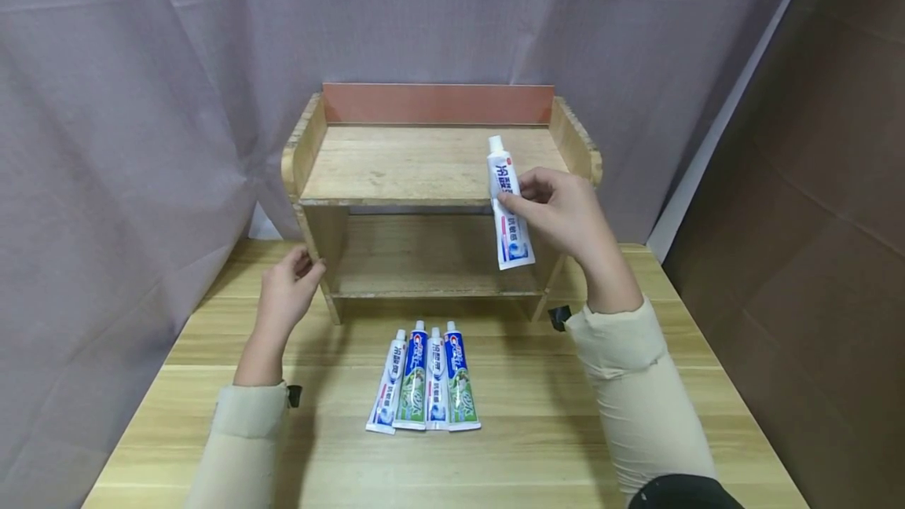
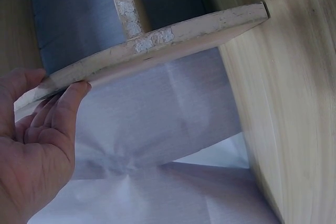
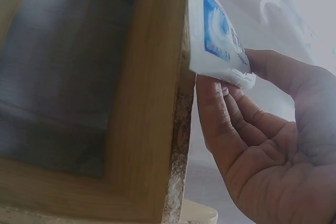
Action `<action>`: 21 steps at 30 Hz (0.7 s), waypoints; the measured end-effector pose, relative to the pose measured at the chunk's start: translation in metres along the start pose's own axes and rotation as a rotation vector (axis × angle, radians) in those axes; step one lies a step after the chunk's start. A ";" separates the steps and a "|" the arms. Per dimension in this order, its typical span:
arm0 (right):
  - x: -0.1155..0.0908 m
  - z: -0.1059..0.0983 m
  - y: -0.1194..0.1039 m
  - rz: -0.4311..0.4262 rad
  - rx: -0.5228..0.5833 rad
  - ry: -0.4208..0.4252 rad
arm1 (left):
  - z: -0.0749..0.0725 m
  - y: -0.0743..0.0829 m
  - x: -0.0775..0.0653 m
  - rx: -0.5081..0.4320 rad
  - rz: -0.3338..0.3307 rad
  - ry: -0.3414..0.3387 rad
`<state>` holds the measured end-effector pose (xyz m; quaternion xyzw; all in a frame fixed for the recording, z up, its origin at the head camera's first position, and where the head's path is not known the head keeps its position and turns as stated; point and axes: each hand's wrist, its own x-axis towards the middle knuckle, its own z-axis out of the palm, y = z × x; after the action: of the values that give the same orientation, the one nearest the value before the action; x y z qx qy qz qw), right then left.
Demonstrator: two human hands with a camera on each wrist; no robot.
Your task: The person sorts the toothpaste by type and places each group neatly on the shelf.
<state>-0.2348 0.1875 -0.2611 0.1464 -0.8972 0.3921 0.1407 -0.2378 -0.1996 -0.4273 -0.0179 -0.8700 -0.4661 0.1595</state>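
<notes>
My right hand (image 1: 568,209) pinches a white toothpaste tube (image 1: 503,206) between thumb and fingers, cap up, in front of the right part of a two-tier wooden shelf (image 1: 396,167). In the right wrist view the tube's flat end (image 3: 223,72) shows close beside the shelf's board edge (image 3: 181,124). On the shelf's left side, my left hand (image 1: 288,289) grips the side panel (image 2: 173,40), thumb on one face and fingers on the other. Several toothpaste tubes lie side by side on the table before the shelf, among them a white one (image 1: 389,387) and a blue-green one (image 1: 461,383).
The shelf stands on a wood-grain table (image 1: 509,462), with a reddish back board (image 1: 438,104) along its top. A grey curtain (image 1: 424,14) hangs behind, and a brown cloth (image 1: 799,179) hangs at the right.
</notes>
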 end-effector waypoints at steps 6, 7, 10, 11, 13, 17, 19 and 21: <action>0.009 -0.003 -0.002 -0.004 -0.020 0.008 | -0.001 0.000 0.000 0.000 0.002 -0.003; 0.010 -0.004 -0.002 -0.006 -0.027 0.009 | 0.000 0.000 0.000 -0.001 0.001 -0.004; 0.015 -0.006 -0.002 -0.005 -0.034 0.013 | 0.000 0.000 0.000 0.000 0.000 -0.007; 0.016 -0.007 -0.002 -0.005 -0.034 0.015 | 0.000 0.000 0.000 -0.002 0.001 -0.008; 0.018 -0.009 -0.003 -0.004 -0.038 0.023 | 0.000 0.000 0.000 -0.008 0.001 -0.009; 0.022 -0.012 -0.005 0.002 -0.035 0.031 | 0.000 0.001 0.000 -0.021 0.003 -0.007; 0.025 -0.014 -0.006 0.008 -0.040 0.031 | 0.000 0.002 0.001 -0.021 0.002 -0.004; 0.027 -0.015 -0.006 0.012 -0.052 0.031 | 0.000 0.001 0.001 -0.019 0.000 -0.003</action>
<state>-0.2556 0.1903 -0.2372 0.1310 -0.9056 0.3720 0.1560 -0.2381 -0.1993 -0.4260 -0.0202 -0.8657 -0.4745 0.1583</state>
